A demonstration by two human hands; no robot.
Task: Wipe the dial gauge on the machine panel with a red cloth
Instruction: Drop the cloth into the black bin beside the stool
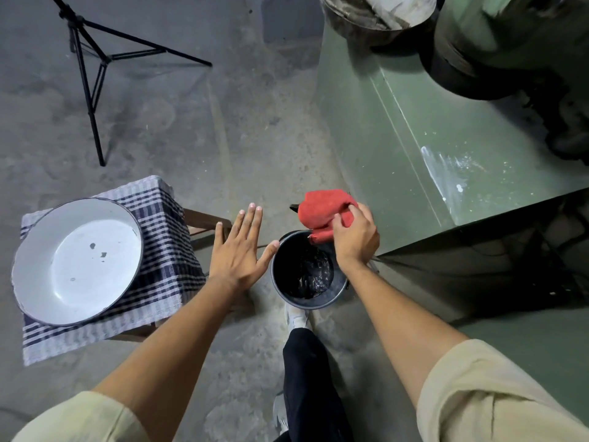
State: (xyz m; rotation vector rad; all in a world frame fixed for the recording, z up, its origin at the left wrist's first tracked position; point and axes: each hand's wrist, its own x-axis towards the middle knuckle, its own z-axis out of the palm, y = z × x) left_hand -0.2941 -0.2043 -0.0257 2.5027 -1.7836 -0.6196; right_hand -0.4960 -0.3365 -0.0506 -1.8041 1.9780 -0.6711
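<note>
My right hand (355,236) grips a red cloth (323,207), bunched up, above the far rim of a dark bucket (307,301) on the floor. My left hand (240,248) is flat with fingers spread, holding nothing, its thumb close to the bucket's left rim. The green machine (398,129) rises at the right. No dial gauge shows in this view.
A white enamel basin (38,250) rests on a checked cloth (165,237) over a wooden stool at the left. A black tripod (90,90) stands on the concrete floor at the back left. My shoe (296,317) and dark trouser leg are below the bucket.
</note>
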